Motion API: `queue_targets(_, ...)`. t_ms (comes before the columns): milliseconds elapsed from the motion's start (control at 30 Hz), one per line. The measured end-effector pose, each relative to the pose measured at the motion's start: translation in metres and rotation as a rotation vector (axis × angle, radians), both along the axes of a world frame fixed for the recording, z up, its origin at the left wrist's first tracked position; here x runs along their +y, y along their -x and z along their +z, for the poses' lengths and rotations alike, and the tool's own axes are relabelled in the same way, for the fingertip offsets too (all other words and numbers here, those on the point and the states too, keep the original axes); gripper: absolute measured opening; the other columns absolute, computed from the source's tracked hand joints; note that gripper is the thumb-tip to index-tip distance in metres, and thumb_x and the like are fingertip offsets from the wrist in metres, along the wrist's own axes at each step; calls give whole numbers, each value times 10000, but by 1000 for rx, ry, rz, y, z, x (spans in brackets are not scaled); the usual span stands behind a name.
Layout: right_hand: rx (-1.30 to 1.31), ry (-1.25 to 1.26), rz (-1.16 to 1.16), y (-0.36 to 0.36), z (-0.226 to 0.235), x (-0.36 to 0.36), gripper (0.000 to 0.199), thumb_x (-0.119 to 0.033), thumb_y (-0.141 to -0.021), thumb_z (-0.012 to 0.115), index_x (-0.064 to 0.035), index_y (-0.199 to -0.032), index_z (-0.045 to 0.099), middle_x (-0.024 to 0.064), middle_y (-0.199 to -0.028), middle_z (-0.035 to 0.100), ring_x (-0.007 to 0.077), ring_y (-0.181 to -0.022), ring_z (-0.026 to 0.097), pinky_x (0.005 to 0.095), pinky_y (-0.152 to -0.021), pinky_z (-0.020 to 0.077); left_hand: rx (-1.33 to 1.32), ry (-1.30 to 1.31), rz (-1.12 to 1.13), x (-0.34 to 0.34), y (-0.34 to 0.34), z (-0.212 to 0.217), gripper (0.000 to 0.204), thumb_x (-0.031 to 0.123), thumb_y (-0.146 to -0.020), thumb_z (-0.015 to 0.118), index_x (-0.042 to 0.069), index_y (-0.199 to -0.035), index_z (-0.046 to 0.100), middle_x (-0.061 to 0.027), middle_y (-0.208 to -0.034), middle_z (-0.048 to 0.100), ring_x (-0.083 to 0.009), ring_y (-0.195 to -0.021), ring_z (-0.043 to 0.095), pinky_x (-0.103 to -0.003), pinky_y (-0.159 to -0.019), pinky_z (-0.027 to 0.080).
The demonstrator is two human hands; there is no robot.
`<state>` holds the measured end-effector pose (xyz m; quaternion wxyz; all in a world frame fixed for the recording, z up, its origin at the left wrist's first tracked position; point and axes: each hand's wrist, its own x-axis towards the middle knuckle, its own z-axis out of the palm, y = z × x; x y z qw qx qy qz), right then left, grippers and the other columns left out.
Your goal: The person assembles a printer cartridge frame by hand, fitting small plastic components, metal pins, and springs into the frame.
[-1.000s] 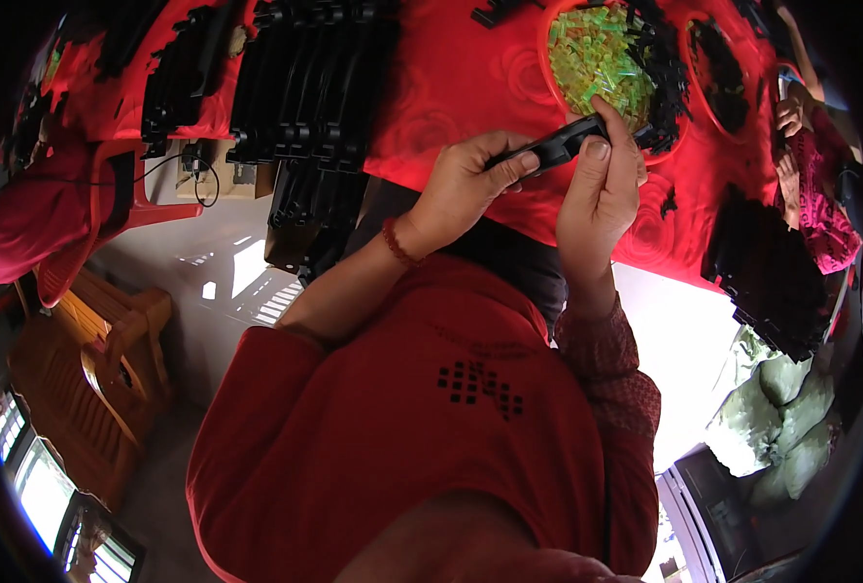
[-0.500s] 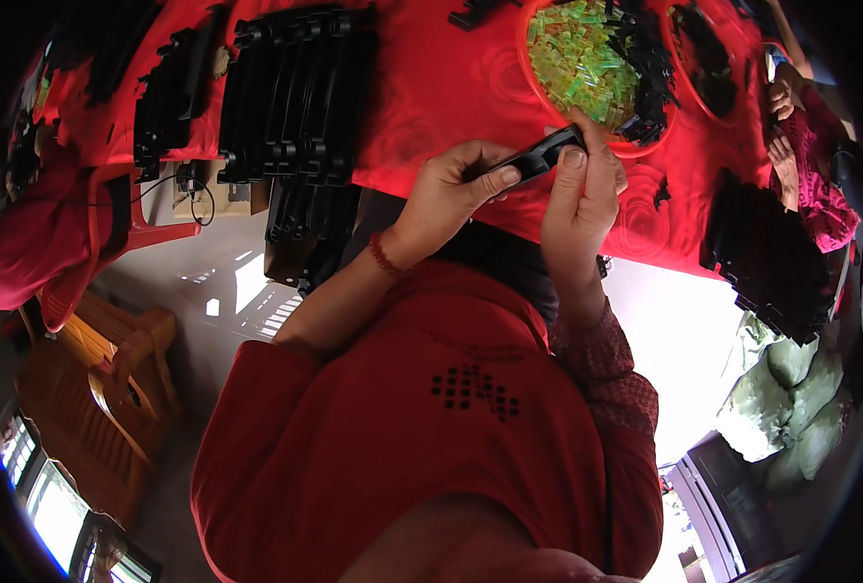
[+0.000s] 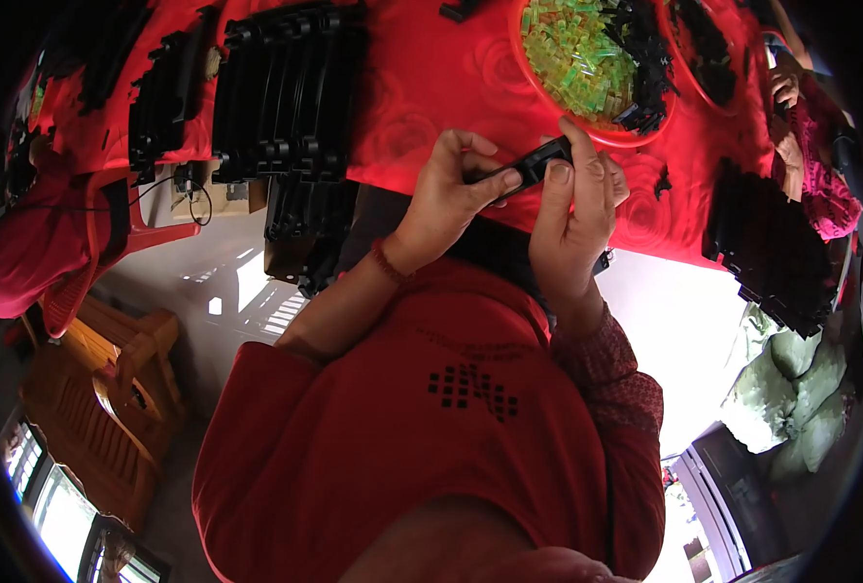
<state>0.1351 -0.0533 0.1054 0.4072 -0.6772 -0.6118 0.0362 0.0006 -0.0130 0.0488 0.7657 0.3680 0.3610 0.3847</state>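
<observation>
A slim black plastic part (image 3: 531,172), slanting up to the right, is held between my two hands over the table's near edge. My left hand (image 3: 447,194) is closed around its lower left end, thumb on top. At the upper right end, my right hand (image 3: 575,209) pinches the part with the thumb in front and fingers behind it. Just beyond, an orange-red bowl (image 3: 624,139) holds translucent yellow-green pieces (image 3: 577,58) and small black pieces (image 3: 650,73). Any small piece under my fingertips is hidden.
Long black plastic parts are stacked (image 3: 281,92) on the red tablecloth (image 3: 422,87) at left. Another dark pile (image 3: 767,243) lies at the right edge. A second bowl (image 3: 708,58) stands far right, near another person's hands (image 3: 787,146). A red chair (image 3: 150,231) is at left.
My right thumb has slid slightly left and down along the part, and my right fingers have spread a little. The part has shifted slightly. Both hands keep hold of it.
</observation>
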Motion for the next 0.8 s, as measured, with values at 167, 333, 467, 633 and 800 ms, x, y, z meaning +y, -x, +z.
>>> queue_targets(167, -7, -4, -25, -3, -3, 1, 323, -105, -938, 569, -21, -1245, 618, 51, -876, 670, 196, -833, 547, 373, -931, 309, -38, 13, -36, 0, -3, -3, 367, 110, -907, 707, 35, -1129, 424, -66, -871, 649, -105, -766, 622, -237, -676, 514)
queue_targets(333, 98, 12, -37, -12, -9, 8, 295, -67, -988, 498, 2, -1245, 625, 45, -749, 593, 122, -659, 482, 281, -639, 383, 70, -47, -180, 12, -5, -6, 264, 159, -944, 669, 34, -1086, 485, -45, -936, 640, -118, -838, 637, -256, -733, 536)
queue_targets(467, 265, 45, -35, -22, -8, 13, 290, -113, -1020, 493, 20, -1248, 615, -47, -734, 481, 49, -652, 385, 226, -583, 320, -28, -34, -269, 18, 6, 7, 389, 370, -986, 571, 13, -1140, 566, -37, -928, 642, -83, -802, 585, -235, -706, 486)
queue_targets(633, 489, 115, -52, -22, -8, 17, 310, -149, -1044, 465, 34, -1250, 606, -52, -799, 489, 18, -697, 375, 177, -608, 314, -29, 9, -381, 26, 17, 15, 715, 604, -1013, 283, 2, -1284, 557, -84, -1036, 667, -141, -949, 642, -267, -854, 510)
queue_targets(800, 535, 118, -80, -26, -24, 20, 342, -172, -1056, 436, 49, -1263, 595, -3, -909, 571, 62, -820, 488, 210, -739, 414, -76, 21, -404, 29, 21, 9, 653, 560, -1016, 367, 0, -1301, 545, -73, -1033, 665, -135, -956, 633, -257, -865, 501)
